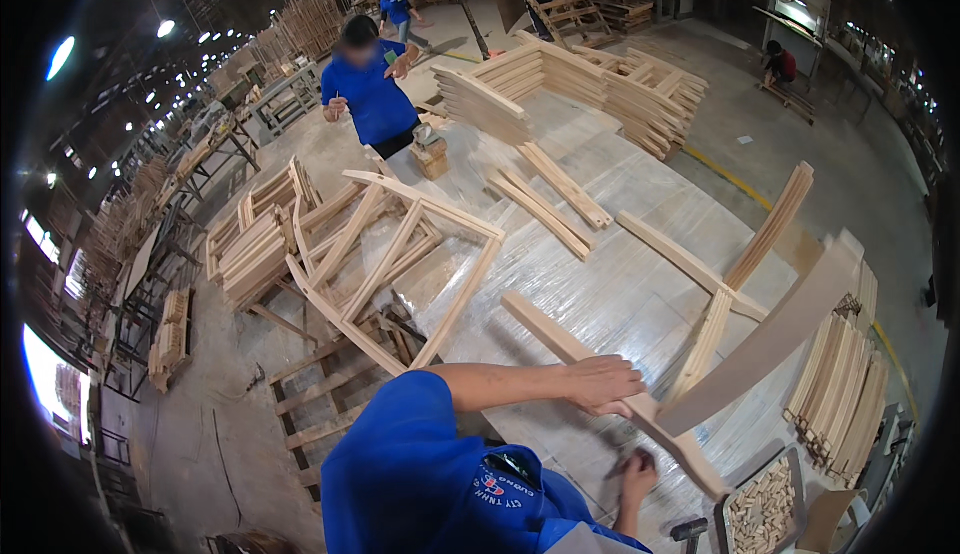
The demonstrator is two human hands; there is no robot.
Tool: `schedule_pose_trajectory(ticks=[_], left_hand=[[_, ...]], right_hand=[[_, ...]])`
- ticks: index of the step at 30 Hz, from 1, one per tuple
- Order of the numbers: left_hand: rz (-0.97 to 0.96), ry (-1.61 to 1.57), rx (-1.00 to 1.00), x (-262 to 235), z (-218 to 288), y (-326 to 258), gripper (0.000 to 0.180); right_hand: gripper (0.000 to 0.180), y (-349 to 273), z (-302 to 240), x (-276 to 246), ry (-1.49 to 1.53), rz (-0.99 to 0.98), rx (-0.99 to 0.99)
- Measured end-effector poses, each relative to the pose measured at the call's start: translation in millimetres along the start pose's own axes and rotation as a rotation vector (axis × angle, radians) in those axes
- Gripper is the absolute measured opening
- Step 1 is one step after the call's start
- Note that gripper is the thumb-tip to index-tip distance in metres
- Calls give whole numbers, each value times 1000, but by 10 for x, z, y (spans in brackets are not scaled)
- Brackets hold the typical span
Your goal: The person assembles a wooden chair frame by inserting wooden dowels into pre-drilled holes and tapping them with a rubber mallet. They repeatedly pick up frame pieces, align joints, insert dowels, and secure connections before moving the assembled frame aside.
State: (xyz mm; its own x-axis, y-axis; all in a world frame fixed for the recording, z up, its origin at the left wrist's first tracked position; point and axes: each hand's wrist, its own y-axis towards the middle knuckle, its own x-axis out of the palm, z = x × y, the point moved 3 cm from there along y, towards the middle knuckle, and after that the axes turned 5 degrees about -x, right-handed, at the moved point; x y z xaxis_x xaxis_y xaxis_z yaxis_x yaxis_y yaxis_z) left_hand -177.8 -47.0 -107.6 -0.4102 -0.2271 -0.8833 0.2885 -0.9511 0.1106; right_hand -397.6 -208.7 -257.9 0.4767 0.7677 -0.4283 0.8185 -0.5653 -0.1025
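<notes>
My left hand (605,384) is closed over a long, slightly bent wooden bar (550,329), like a chair leg, lying slantwise at the table's near side. A wide curved wooden board (770,339) stands up from this bar, meeting it just right of my left hand. My right hand (637,476) is low beside the bar's near side, fingers curled; what they hold, if anything, is hidden. A hammer (690,531) lies nearby, beside a tray (799,499) of small wooden dowels (760,511).
Loose wooden bars (565,189) lie on the plastic-covered table (640,244). Slats (845,394) are stacked at the right, more pieces (530,79) at the far end. An assembled wooden frame (400,264) leans at the left. Across the table stands a co-worker (370,89) in blue.
</notes>
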Motion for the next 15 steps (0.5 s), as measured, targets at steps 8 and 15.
schedule_pose_trajectory(ticks=[8,15], left_hand=[[222,119,59,-802,288,692,39],[265,133,39,-1108,329,909,43]], right_hand=[[22,1689,-385,-322,380,416,-20],[26,2111,-707,-246,455,449,-108]])
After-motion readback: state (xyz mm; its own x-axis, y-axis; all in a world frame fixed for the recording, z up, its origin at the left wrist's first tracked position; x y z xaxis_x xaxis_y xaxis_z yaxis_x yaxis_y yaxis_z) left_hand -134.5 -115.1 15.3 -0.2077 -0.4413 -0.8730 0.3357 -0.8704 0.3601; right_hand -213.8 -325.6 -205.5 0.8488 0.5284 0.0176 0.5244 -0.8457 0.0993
